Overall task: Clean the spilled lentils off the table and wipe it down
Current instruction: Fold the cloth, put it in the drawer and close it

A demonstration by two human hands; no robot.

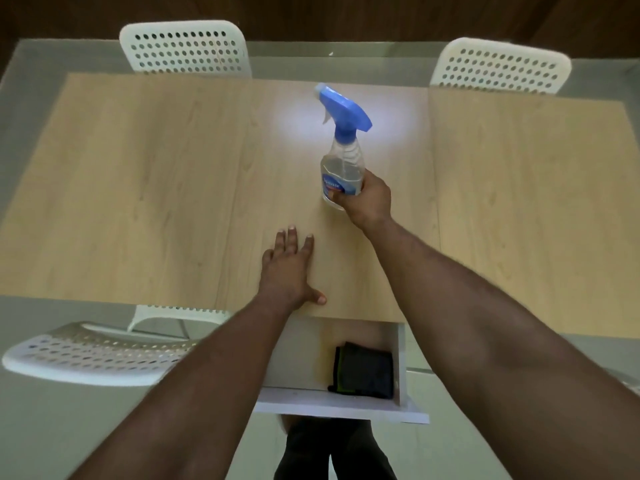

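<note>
Pale wood tabletop (138, 188), no lentils visible. Right hand (367, 202), fingers wrapped low around upright spray bottle (343, 161), nozzle pointing away-left. Left hand (291, 271) flat, fingers spread. Folded cloth (363, 370) in open drawer (298, 351) below, nearer the left hand.

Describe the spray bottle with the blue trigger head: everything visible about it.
The clear plastic spray bottle with a blue trigger head stands about upright on the light wooden table, right of its middle. Its nozzle points toward the far-left side, with a pale trigger beneath. The see-through body shows a ribbed neck and a blue label with white lettering. The liquid level cannot be made out. The right hand grips its lower body, fingers wrapped over the label; the left hand lies flat on the table, apart from it.
</note>
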